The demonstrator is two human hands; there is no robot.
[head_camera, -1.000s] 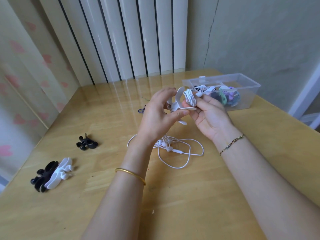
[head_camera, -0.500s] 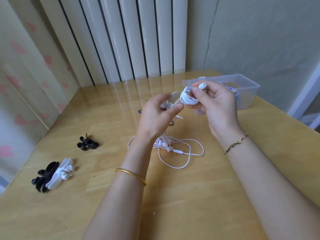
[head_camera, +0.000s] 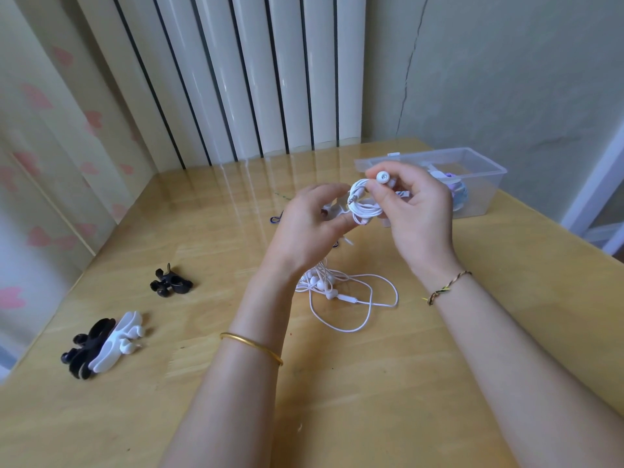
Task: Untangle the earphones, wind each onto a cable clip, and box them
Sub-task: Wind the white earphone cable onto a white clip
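Head view, left hand (head_camera: 310, 224) pinched a white cable clip (head_camera: 332, 211) mostly hidden behind its fingers, right hand (head_camera: 417, 211) pinched an earbud (head_camera: 382, 177) atop the wound earphone coil (head_camera: 363, 204) held above the table (head_camera: 337, 400), clear box (head_camera: 486, 167) contents largely blocked by that hand, loose earphones (head_camera: 341, 292) lay beneath.

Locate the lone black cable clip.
In the head view, the lone black cable clip lies on the table, left of the loose white earphones and beyond the black-and-white clip pile.

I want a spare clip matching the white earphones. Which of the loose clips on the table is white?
The white clip, lying against a black clip at the near left; the lone clip farther back is black.
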